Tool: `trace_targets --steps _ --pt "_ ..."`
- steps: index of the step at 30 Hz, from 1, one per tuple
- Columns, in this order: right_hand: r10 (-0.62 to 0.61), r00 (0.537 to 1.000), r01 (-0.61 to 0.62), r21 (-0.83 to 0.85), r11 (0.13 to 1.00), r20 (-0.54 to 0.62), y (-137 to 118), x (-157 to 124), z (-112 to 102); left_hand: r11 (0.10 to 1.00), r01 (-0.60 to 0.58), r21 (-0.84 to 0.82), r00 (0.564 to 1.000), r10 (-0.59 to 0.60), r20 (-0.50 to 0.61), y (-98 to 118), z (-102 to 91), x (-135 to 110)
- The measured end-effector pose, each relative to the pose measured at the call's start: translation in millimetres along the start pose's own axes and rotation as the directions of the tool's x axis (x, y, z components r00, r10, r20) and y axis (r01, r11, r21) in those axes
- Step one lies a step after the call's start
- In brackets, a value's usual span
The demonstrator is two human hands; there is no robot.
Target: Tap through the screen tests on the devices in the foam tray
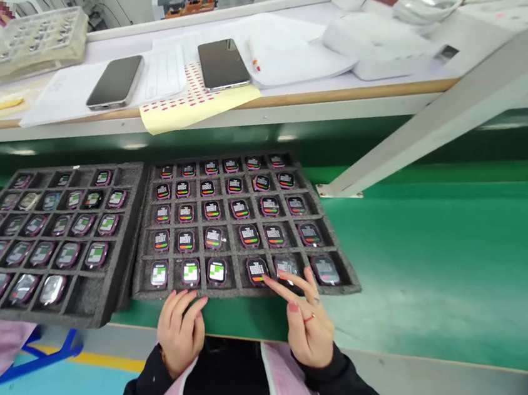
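A dark grey foam tray (235,291) lies on the green bench, its compartments holding several purple-rimmed smartwatches with lit screens. My right hand (310,329) is over its front right part with fingers spread. Its index fingertip touches the lower right edge of a smartwatch (255,269) showing a red and green bar; another finger lies over the neighbouring smartwatch (286,266). My left hand (180,333) rests at the tray's front edge, fingers loosely bent and holding nothing. Just beyond its fingertips sits a smartwatch (191,271) with a white and green screen.
Left of it stands a second foam tray (109,297) of smartwatches, with part of a third beyond. The raised shelf carries two phones (116,81), (224,64), papers, a yellow sticker sheet (173,116) and a clear parts box (39,42). A slanted white post (392,142) meets the bench at right.
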State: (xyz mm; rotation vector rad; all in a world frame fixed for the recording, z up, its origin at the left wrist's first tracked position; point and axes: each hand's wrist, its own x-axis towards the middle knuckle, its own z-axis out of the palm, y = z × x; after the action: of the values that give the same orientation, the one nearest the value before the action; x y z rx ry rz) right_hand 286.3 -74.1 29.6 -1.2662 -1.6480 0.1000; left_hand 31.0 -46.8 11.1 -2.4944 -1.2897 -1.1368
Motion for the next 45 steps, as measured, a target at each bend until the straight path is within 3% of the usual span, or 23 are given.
trace_targets --steps 4,8,20,31,37,45 --pt "-0.010 1.000 0.010 0.012 1.000 0.003 -0.3 3.3 1.7 0.999 -0.014 0.036 1.000 0.015 -0.019 0.4 0.9 2.3" --pt "-0.003 0.996 0.005 0.026 1.000 -0.094 -0.3 1.9 -5.0 0.998 -0.032 0.055 0.999 0.034 -0.035 0.7 3.0 5.5" --pt "0.136 0.979 -0.130 0.048 0.990 -0.154 12.7 -20.7 -28.2 0.995 -0.037 0.098 0.998 0.041 -0.043 2.7 2.8 8.4" --pt "0.146 0.988 -0.142 0.072 0.987 -0.058 17.4 -22.5 -33.9 0.993 -0.027 0.116 0.998 0.032 -0.049 1.8 5.4 9.1" --pt "0.165 0.986 -0.165 -0.002 0.986 0.006 18.7 -19.9 -31.5 0.990 -0.007 0.140 0.999 0.015 -0.053 1.9 6.8 8.1" --pt "0.205 0.963 -0.202 0.030 0.979 -0.176 19.3 -19.3 -41.2 0.990 -0.017 0.140 0.999 0.024 -0.044 -0.7 6.5 6.7"
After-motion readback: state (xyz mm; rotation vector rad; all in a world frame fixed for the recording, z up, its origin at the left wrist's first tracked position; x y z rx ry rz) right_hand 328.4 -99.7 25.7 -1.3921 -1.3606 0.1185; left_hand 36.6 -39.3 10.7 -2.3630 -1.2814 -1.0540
